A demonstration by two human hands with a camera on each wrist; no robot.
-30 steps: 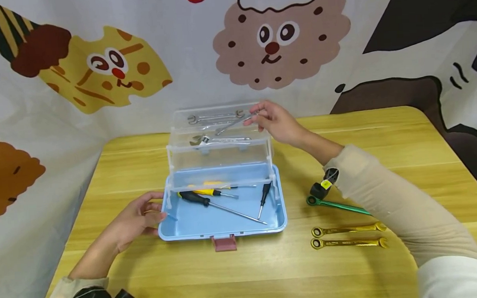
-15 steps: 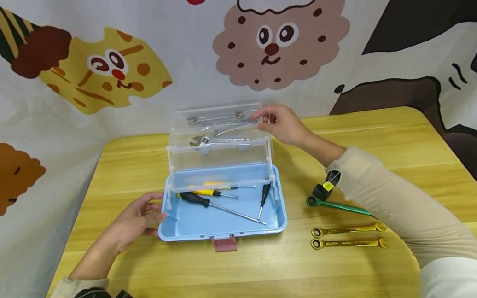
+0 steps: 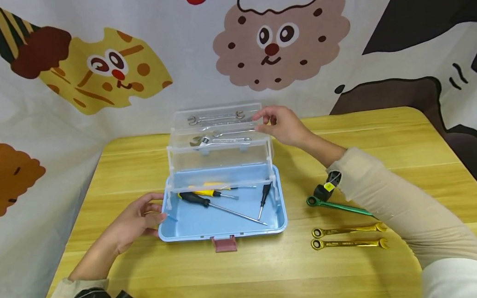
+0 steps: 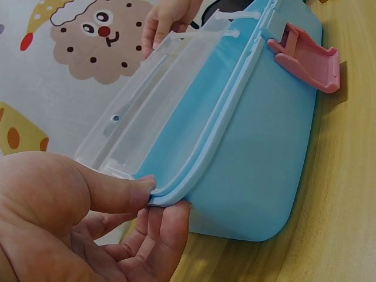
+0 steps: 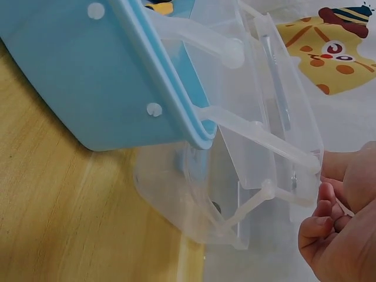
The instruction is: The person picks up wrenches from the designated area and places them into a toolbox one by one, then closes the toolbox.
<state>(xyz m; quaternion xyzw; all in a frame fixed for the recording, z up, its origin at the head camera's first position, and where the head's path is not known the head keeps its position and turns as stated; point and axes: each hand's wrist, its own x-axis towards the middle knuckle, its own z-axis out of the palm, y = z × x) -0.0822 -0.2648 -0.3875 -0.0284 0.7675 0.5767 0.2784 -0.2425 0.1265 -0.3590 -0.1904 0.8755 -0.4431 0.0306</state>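
Left of the middle of the desk [image 3: 272, 276], toward the back edge: a blue toolbox [image 3: 222, 218], open and flat on its base, with a pink latch [image 3: 225, 243] facing the front edge. Above and behind its rear part, on white arms, clear trays [image 3: 218, 158] in steps. At the toolbox's left end, the left hand [image 3: 133, 221], with thumb on top of the rim and fingers [image 4: 170, 232] curled beneath, in a pinch on the edge.

At the upper right end of the trays, the right hand [image 3: 281, 125], with fingers loosely bent, a small gap between thumb and forefinger, and hold of nothing visible. Cannot tell about contact with the plastic. Just beside the fingertips, within the trays, the right end of a thin wrench [image 3: 233, 132], almost parallel to the back edge. Just in front, an adjustable wrench [image 3: 225, 141], head toward the desk's left edge. Farther back, a double-ended wrench [image 3: 215, 118].

In the toolbox, a long black screwdriver [image 3: 195, 198] on a slant, two yellow screwdrivers [image 3: 205, 193] partly behind clear plastic, and a short black screwdriver [image 3: 265, 192] near the right wall.

Between toolbox and the desk's right edge, a green wrench [image 3: 340, 206], partly under a beige sleeve [image 3: 404, 206], and two gold wrenches [image 3: 349, 243], near each other.
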